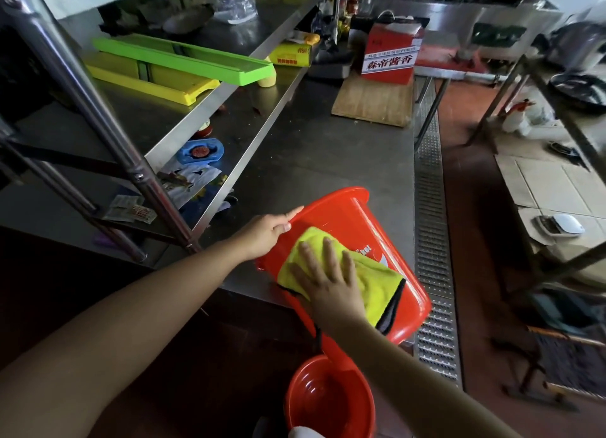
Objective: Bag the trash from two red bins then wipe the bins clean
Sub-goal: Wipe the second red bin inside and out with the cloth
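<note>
A red bin [354, 221] lies on its side at the front edge of the steel counter [314, 155], partly overhanging it. My left hand [265, 232] grips the bin's end rim. A yellow cloth [377, 285] with a dark edge is spread on the bin's outer wall, and my right hand [328, 282] presses flat on it with fingers spread. A second red bin [328, 401] stands upright on the floor below, its inside looking bare.
A wooden board [373, 101] and a red carton [390, 55] sit further back on the counter. Green and yellow trays [183, 60] lie on the upper shelf at left. A metal floor grate [431, 227] runs along the counter's right side.
</note>
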Motion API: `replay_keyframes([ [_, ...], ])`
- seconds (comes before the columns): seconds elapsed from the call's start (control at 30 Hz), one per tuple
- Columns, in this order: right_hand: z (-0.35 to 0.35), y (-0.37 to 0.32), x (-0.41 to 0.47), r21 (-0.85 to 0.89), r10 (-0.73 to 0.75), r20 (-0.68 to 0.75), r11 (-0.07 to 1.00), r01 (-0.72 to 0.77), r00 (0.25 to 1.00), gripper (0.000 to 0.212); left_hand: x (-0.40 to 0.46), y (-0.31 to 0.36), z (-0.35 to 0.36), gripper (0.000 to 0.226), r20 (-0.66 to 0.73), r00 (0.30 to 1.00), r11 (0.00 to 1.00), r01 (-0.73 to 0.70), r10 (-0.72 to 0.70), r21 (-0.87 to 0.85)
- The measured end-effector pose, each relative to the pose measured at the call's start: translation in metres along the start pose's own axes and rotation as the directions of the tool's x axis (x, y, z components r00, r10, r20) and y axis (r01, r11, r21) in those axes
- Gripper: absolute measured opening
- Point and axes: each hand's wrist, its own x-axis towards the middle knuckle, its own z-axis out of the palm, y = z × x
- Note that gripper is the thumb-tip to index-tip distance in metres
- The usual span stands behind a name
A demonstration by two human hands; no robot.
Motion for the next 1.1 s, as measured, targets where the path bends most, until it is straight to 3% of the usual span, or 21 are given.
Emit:
replay_keyframes([
  [0.1, -0.004, 0.02, 0.006, 0.051, -0.048, -0.037, 0.997, 0.05, 0.998, 0.062, -0.003, -0.005, 0.0, 0.048, 0.002, 1.0, 1.0, 0.015, -0.015, -0.005],
  [0.2, -0.018, 0.074, 0.015, 0.249, 0.203, 0.028, 0.947, -0.204, 0.979, 0.066, -0.005, -0.005, 0.0, 0.048, 0.014, 1.0, 0.999, 0.022, -0.022, -0.044],
  [0.3, -0.029, 0.123, 0.019, 0.505, 0.432, 0.229, 0.713, -0.486, 0.872, 0.07, -0.005, -0.001, 0.002, 0.046, 0.032, 0.999, 0.998, 0.034, -0.033, -0.05],
  [0.37, -0.027, 0.113, 0.017, 0.446, 0.472, 0.213, 0.732, -0.515, 0.856, 0.072, -0.005, 0.001, 0.003, 0.046, 0.017, 0.999, 0.998, 0.033, -0.032, -0.051],
  [0.43, -0.017, 0.072, 0.005, 0.245, 0.398, 0.077, 0.881, -0.404, 0.914, 0.07, -0.004, 0.004, 0.003, 0.048, -0.01, 1.0, 0.999, 0.02, -0.021, -0.039],
  [0.5, -0.005, 0.023, -0.013, 0.083, 0.145, -0.016, 0.986, -0.143, 0.989, 0.066, -0.002, 0.006, 0.002, 0.049, -0.029, 1.0, 1.0, 0.011, -0.011, -0.011],
  [0.57, 0.004, 0.003, -0.025, 0.0, -0.058, -0.018, 0.998, 0.058, 0.998, 0.063, -0.001, 0.006, 0.002, 0.048, -0.014, 1.0, 1.0, 0.027, -0.027, 0.009],
  [0.63, -0.001, 0.018, -0.023, 0.026, -0.093, -0.046, 0.995, 0.094, 0.995, 0.061, -0.004, 0.004, 0.002, 0.049, -0.011, 0.999, 0.999, 0.032, -0.032, -0.001],
  [0.67, -0.005, 0.031, -0.02, 0.059, -0.05, -0.06, 0.997, 0.053, 0.997, 0.061, -0.005, 0.003, 0.003, 0.049, -0.016, 0.999, 0.999, 0.037, -0.037, -0.012],
  [0.73, -0.016, 0.071, -0.016, 0.204, 0.178, -0.004, 0.964, -0.173, 0.984, 0.064, -0.008, 0.003, 0.005, 0.049, -0.013, 0.999, 0.998, 0.049, -0.05, -0.026],
  [0.8, -0.025, 0.118, -0.016, 0.411, 0.432, 0.171, 0.785, -0.463, 0.885, 0.066, -0.009, 0.005, 0.007, 0.049, -0.012, 0.998, 0.998, 0.054, -0.054, -0.017],
  [0.87, -0.029, 0.141, -0.02, 0.517, 0.517, 0.279, 0.629, -0.58, 0.809, 0.068, -0.008, 0.006, 0.008, 0.048, -0.02, 0.998, 0.998, 0.059, -0.059, -0.009],
  [0.9, -0.028, 0.137, -0.023, 0.488, 0.513, 0.262, 0.66, -0.57, 0.818, 0.068, -0.006, 0.007, 0.008, 0.048, -0.02, 0.998, 0.998, 0.064, -0.064, -0.006],
  [0.97, -0.019, 0.106, -0.035, 0.31, 0.432, 0.117, 0.84, -0.446, 0.894, 0.067, -0.003, 0.011, 0.007, 0.048, -0.024, 0.997, 0.998, 0.068, -0.067, 0.011],
  [1.03, -0.009, 0.06, -0.052, 0.134, 0.195, -0.002, 0.972, -0.193, 0.981, 0.064, 0.0, 0.014, 0.006, 0.048, -0.032, 0.998, 0.998, 0.056, -0.055, 0.027],
  [1.1, 0.002, 0.033, -0.068, 0.031, -0.042, -0.019, 0.999, 0.042, 0.999, 0.062, 0.001, 0.015, 0.006, 0.048, -0.019, 0.999, 0.999, 0.046, -0.046, 0.023],
])
